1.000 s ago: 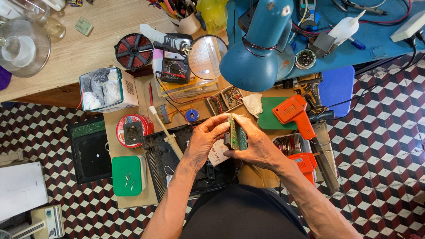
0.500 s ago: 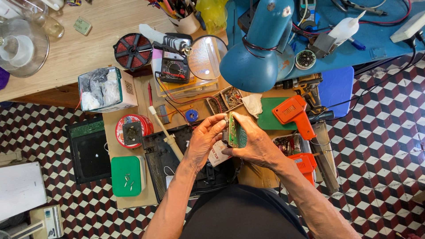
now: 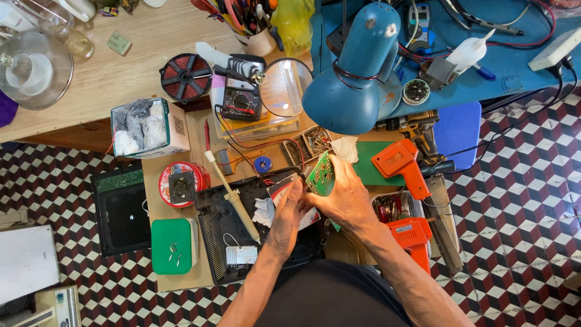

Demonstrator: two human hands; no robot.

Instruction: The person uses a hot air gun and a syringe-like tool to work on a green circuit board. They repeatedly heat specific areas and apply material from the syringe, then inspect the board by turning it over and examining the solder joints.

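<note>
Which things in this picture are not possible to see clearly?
- Small green circuit board, head view: right hand covers its lower part.
- Left hand: fingertips overlap the board; contact unclear.
- Black tray: forearms hide its right side.
- Clear glass jar: cut by left edge.

The circuit board [image 3: 321, 175] sits between both hands over the low surface [image 3: 181, 284], the right hand [image 3: 348, 197] to its right and the left hand [image 3: 287, 215] just below-left. Left of the hands a soldering iron [image 3: 233, 197] lies on an opened case [image 3: 224, 242], with a round tin [image 3: 181, 183] and a lidded box [image 3: 172, 245] further left. Behind them a multimeter [image 3: 241, 103] rests beside the lamp [image 3: 351, 85]; a glue gun [image 3: 399, 165] lies to the right.
</note>
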